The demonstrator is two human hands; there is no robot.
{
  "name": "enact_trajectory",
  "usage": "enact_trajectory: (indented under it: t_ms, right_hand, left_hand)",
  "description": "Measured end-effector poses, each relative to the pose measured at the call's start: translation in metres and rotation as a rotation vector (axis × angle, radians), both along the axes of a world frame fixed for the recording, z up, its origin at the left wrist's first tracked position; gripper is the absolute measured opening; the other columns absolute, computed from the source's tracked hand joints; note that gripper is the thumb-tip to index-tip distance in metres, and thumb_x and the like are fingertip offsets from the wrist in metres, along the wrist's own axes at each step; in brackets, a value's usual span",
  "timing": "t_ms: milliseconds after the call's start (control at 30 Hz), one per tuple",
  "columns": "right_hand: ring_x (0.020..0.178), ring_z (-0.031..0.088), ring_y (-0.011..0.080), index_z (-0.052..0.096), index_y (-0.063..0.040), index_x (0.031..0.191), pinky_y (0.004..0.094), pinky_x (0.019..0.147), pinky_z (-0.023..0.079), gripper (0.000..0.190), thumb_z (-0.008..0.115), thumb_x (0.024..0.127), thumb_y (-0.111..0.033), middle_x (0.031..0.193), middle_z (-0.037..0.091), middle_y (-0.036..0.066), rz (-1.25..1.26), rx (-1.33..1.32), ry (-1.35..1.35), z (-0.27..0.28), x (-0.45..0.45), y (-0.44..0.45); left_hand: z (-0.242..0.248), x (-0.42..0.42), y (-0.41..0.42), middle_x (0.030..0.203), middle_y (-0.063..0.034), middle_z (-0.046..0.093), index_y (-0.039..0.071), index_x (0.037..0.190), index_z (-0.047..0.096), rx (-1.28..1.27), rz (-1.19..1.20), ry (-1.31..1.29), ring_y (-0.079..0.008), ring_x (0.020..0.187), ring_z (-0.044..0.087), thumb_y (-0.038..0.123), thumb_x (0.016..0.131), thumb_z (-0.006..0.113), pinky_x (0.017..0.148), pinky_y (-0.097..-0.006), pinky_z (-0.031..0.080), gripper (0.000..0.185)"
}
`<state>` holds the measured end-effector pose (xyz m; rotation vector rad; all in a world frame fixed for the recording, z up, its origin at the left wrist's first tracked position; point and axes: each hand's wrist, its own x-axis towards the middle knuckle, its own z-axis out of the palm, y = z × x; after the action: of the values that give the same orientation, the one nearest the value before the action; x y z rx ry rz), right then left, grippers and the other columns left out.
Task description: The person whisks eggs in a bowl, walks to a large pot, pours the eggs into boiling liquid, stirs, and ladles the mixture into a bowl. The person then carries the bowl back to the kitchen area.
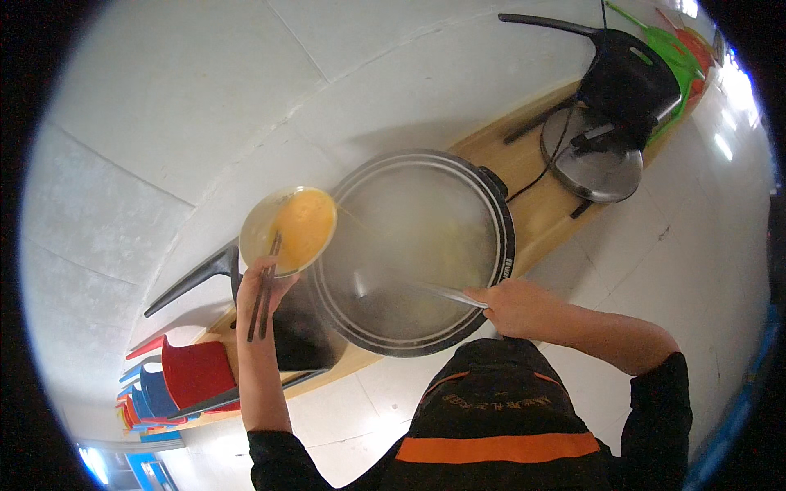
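My left hand (264,288) grips a pale bowl (255,224), tipped toward the pan at its left rim. Beaten egg (307,218) lies in the bowl, and a thin yellowish streak runs from its lip over the pan. Two dark chopsticks (264,304) are held in the same hand, their upper tips in the egg. My right hand (516,307) is closed around the metal handle of a utensil (451,293); its far end is lost in steam. Below is a wide round electric pan (509,239) with a black rim, holding cloudy, steaming liquid (405,245).
The pan stands on a long wooden surface (540,227). To its right are a glass lid (568,166) with a dark handle, a power cord (534,181), a black chair (632,77) and a green chair (681,55). A black chair (301,334) and a red chair (196,374) are at lower left.
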<state>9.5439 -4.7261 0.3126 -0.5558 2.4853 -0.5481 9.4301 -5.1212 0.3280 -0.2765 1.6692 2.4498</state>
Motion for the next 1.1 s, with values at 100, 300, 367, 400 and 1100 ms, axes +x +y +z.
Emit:
enact_trajectory:
  t_ms: [100, 300, 367, 400, 1100]
  right_hand:
    - [0.063, 0.06, 0.0316, 0.045, -0.01, 0.13, 0.0409, 0.061, 0.049, 0.045, 0.05, 0.085, -0.011, 0.075, 0.061, 0.022, -0.076, -0.02, 0.108, -0.012, 0.001, 0.009]
    - [0.071, 0.062, 0.0328, 0.051, -0.01, 0.124, 0.0427, 0.065, 0.048, 0.048, 0.053, 0.076, -0.003, 0.082, 0.061, 0.021, -0.175, -0.127, 0.009, 0.076, 0.023, 0.069]
    - [0.065, 0.061, 0.0296, 0.054, -0.01, 0.121, 0.0398, 0.063, 0.048, 0.047, 0.056, 0.075, -0.005, 0.078, 0.062, 0.019, -0.288, -0.129, 0.003, 0.082, 0.037, 0.088]
    - [0.062, 0.061, 0.0278, 0.054, -0.01, 0.121, 0.0388, 0.062, 0.048, 0.047, 0.058, 0.074, -0.005, 0.076, 0.062, 0.019, -0.363, -0.144, -0.02, 0.086, 0.045, 0.095]
    - [0.045, 0.044, 0.0057, 0.054, -0.005, 0.122, 0.0225, 0.042, 0.038, 0.051, 0.06, 0.071, -0.001, 0.056, 0.048, -0.002, -0.923, -0.482, -0.204, 0.058, 0.113, 0.11]
  left_hand:
    - [0.01, -0.005, 0.015, 0.123, -0.018, 0.042, 0.0, 0.124, 0.037, 0.015, 0.065, -0.084, -0.03, 0.102, 0.053, 0.003, 0.076, 0.056, 0.075, -0.0425, 0.054, 0.051]
    - [-0.001, -0.007, -0.004, 0.122, -0.0178, 0.043, 0.0, 0.125, 0.035, -0.025, 0.031, -0.059, -0.031, 0.102, 0.052, 0.003, 0.077, 0.055, 0.079, -0.0429, 0.05, 0.052]
    - [-0.001, -0.005, -0.003, 0.121, -0.0186, 0.043, -0.001, 0.125, 0.035, -0.019, 0.007, -0.048, -0.0307, 0.1, 0.053, 0.004, 0.077, 0.054, 0.076, -0.0415, 0.051, 0.052]
    - [0.001, -0.004, 0.0, 0.12, -0.019, 0.044, -0.001, 0.125, 0.035, -0.015, -0.012, -0.045, -0.0306, 0.099, 0.053, 0.004, 0.078, 0.054, 0.075, -0.0409, 0.052, 0.051]
    - [0.007, -0.022, 0.014, 0.109, -0.0173, 0.05, -0.007, 0.119, 0.038, -0.08, 0.06, -0.098, -0.0281, 0.087, 0.059, 0.004, 0.076, 0.059, 0.064, -0.0327, 0.058, 0.049]
